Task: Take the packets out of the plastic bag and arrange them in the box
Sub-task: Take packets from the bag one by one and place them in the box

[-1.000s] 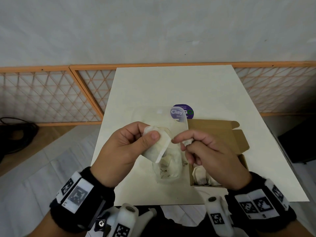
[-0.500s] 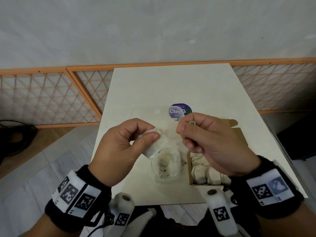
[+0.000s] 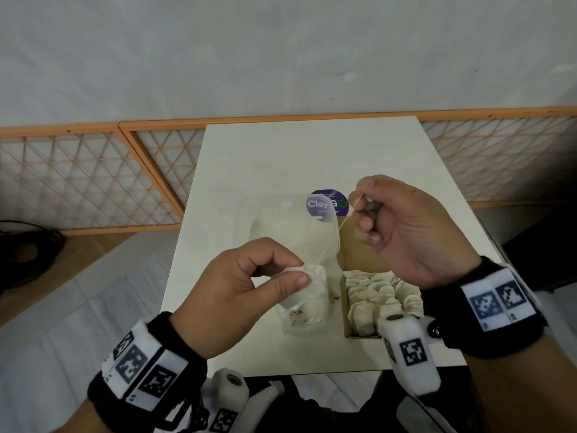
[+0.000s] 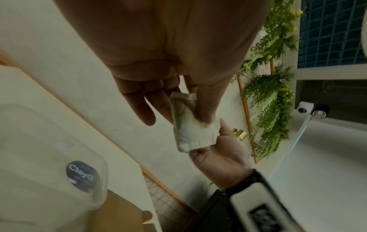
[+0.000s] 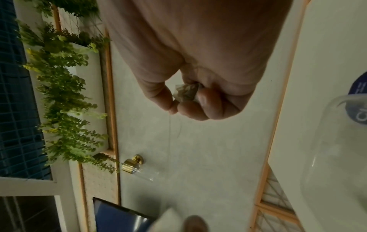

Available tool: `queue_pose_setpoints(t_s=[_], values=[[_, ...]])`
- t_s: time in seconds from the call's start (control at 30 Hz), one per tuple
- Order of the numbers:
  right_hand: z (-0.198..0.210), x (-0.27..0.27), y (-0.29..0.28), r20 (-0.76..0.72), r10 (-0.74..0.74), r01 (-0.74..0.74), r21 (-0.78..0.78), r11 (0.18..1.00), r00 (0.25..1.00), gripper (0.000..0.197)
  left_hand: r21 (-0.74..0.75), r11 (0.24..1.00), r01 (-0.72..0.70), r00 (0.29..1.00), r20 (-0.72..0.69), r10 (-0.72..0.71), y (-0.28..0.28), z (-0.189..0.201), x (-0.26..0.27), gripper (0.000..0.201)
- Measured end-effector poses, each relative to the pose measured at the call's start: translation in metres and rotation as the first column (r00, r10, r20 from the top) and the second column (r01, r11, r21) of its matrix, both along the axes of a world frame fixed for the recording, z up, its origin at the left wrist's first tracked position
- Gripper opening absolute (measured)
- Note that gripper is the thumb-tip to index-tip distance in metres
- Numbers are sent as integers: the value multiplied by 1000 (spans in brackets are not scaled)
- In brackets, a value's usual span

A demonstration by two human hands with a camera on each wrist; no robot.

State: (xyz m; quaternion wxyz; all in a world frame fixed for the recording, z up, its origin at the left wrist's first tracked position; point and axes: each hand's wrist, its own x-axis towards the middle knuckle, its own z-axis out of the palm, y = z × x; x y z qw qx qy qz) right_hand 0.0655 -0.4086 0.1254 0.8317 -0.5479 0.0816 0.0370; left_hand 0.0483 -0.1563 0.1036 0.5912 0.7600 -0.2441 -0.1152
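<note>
My left hand (image 3: 299,274) pinches a white tea-bag packet (image 3: 315,278) between thumb and forefinger, held above the clear plastic bag (image 3: 281,226); the left wrist view shows the packet (image 4: 191,135) in that pinch. A thin string (image 3: 342,225) runs up to my right hand (image 3: 363,204), which pinches the packet's small crumpled tag (image 5: 185,92) above the bag's purple sticker (image 3: 327,204). The open cardboard box (image 3: 345,307) sits right of the bag with several packets (image 3: 381,296) packed in it.
Bag and box lie near the front edge of a cream table (image 3: 312,157). An orange lattice fence (image 3: 93,182) and a grey wall stand behind it. A dark cable (image 3: 25,242) lies on the floor at the far left.
My right hand has risen and moved right, away from the left, drawing the string out. The packets in the box are now uncovered. My left hand keeps its hold on the packet.
</note>
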Motion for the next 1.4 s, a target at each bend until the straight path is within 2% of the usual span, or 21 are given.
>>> queue_pose_setpoints(t_s=[0.07,0.13,0.27,0.37,0.47,0.63,0.7,0.8,1.03,1.1,1.2,1.27,1.4], values=[[-6,7,-3,-18,-55,52,-122,991,998,18,-75,997,8,1000,-9,-9,0,3,-2,10],[-11,10,-4,-15,-49,43,-283,958,999,16,-151,988,18,1000,-12,-20,-1,10,-2,6],[-23,3,4,1,81,-73,-440,895,997,31,-241,967,76,997,-9,-80,-5,21,0,6],[-29,-4,14,-37,206,-202,-422,884,978,31,-336,937,91,988,-85,-127,-10,23,4,12],[-32,-10,19,-60,242,-249,-320,914,968,15,-338,940,38,990,-118,-82,-12,24,9,9],[-31,-19,17,-21,200,-199,-226,954,980,50,-339,934,-111,989,-132,70,-6,20,14,6],[-28,-22,16,18,195,-187,-194,963,981,55,-333,927,-169,980,-159,121,-3,16,15,7],[-24,-27,16,52,171,-160,-164,973,984,49,-307,925,-223,968,-180,174,-2,9,16,13],[-12,-30,27,53,153,-148,-87,985,987,35,-339,928,-155,959,-278,58,-14,12,14,11],[-10,-31,31,72,135,-123,-152,981,988,38,-377,919,-114,951,-310,-9,-20,14,11,17],[-14,-38,37,182,143,-60,-399,915,973,37,-388,918,-84,943,-330,-53,-26,13,7,27],[-16,-41,38,220,199,-64,-503,862,955,40,-380,919,-102,944,-329,-31,-29,11,7,27],[-14,-46,43,292,252,-49,-560,827,922,48,-309,938,-155,961,-268,70,-31,6,10,27]])
